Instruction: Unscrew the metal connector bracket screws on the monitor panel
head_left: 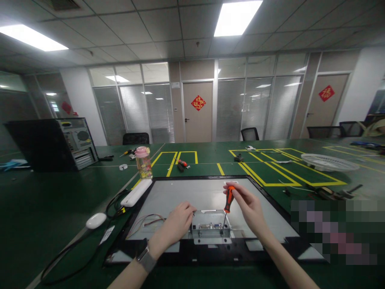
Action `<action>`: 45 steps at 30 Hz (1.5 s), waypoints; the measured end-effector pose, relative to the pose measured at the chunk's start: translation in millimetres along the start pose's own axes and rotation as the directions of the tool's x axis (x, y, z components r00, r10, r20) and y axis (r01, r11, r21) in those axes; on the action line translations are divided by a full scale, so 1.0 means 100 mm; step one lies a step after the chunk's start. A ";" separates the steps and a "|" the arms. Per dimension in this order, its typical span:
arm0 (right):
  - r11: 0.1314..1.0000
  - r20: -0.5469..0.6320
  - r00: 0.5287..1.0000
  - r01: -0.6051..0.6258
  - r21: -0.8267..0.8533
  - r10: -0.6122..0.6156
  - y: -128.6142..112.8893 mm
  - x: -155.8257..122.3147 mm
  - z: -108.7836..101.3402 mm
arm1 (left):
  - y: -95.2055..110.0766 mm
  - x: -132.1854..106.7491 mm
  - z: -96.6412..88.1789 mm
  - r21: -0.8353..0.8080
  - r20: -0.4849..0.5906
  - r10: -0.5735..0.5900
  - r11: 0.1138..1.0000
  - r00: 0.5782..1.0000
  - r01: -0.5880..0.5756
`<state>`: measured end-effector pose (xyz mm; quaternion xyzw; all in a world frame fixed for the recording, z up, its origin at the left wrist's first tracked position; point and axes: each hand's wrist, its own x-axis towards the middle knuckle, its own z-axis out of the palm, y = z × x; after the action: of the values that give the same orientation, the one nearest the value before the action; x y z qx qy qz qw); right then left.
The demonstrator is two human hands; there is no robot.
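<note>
My right hand is closed round the handle of an orange and black screwdriver. The shaft points down, and its tip meets the right part of a metal bracket with connectors along it. At the bracket's left edge rests my left hand, fingers bent and close together; whether they grip the bracket is hidden. Under both hands lies a flat display panel, grey-backed with a black frame. Thin wires run over the panel to the left of the bracket.
Left of the panel are a white power strip, a white mouse, a black cable and a pink-lidded bottle. A computer tower stands far left. Beyond the panel lies another screwdriver; a white fan grille is at right.
</note>
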<state>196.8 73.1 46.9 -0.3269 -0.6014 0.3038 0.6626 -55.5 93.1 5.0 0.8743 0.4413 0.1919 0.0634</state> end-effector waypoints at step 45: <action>0.918 0.179 0.964 -0.246 0.312 0.198 -0.06 0.01 0.01 | 0.02 -0.01 -0.02 0.002 0.012 -0.002 1.000 1.000 0.002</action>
<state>196.2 70.5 52.4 -0.2545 -0.5469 0.4964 0.6243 -55.6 91.5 7.4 0.8750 0.4421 0.1861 0.0656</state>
